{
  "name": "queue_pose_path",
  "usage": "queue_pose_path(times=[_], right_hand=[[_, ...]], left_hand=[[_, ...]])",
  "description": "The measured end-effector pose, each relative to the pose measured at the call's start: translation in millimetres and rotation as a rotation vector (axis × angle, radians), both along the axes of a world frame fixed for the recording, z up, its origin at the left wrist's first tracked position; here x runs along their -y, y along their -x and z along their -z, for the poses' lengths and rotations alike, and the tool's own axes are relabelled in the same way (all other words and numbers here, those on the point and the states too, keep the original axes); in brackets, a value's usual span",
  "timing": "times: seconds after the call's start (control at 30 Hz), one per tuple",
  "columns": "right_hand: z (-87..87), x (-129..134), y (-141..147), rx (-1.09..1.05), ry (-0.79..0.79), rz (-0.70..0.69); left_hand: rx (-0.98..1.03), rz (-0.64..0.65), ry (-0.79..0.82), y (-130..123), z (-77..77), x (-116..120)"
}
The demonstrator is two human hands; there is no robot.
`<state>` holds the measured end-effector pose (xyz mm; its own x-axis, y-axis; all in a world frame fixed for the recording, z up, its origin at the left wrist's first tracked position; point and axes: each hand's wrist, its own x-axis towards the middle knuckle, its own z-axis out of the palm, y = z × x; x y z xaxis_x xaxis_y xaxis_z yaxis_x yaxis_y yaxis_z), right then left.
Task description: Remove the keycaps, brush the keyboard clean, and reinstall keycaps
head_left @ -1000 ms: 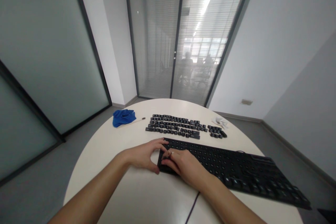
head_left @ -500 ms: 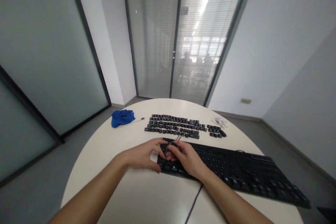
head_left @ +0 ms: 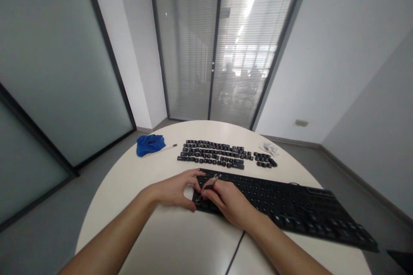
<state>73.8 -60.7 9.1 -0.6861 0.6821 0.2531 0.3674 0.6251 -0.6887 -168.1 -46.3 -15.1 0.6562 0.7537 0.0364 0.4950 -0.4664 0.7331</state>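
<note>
A black keyboard [head_left: 271,200] lies slantwise on the table, many of its keycaps off on the left and middle part. My left hand [head_left: 177,189] grips its left end, thumb at the near edge and fingers at the far edge. Closed round a thin wire keycap puller [head_left: 210,181], my right hand [head_left: 230,202] is over the keyboard's left end. The puller's wire tips point down at the lower left corner keys; whether they grip a keycap is too small to tell. Loose black keycaps [head_left: 209,154] lie in rows beyond the keyboard.
On the round white table [head_left: 129,210], a blue cloth [head_left: 150,145] lies at the far left beside a thin brush [head_left: 164,149]. Crumpled white material [head_left: 270,148] lies at the far right. A dark cable [head_left: 235,252] runs toward me under my right forearm.
My right hand has turned and moved down and left, bringing the puller's wire tips onto the lower left corner keys. My left hand has stayed on the keyboard's end.
</note>
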Motion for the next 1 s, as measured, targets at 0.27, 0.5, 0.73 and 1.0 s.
queue_pose_path(times=[0.27,0.5,0.73,1.0], right_hand=[[2.8,9,15,0.086,0.041,0.275],[4.5,6,18,0.081,0.105,0.345],[6.1,7,15,0.146,-0.026,0.250],[1.3,5,7,0.215,-0.229,-0.020]], left_hand=[[0.020,0.012,-0.003,0,2.2,0],[0.050,0.016,-0.013,0,4.8,0],[0.046,-0.008,0.009,0,1.8,1],[0.015,-0.004,0.051,-1,-3.1,3]])
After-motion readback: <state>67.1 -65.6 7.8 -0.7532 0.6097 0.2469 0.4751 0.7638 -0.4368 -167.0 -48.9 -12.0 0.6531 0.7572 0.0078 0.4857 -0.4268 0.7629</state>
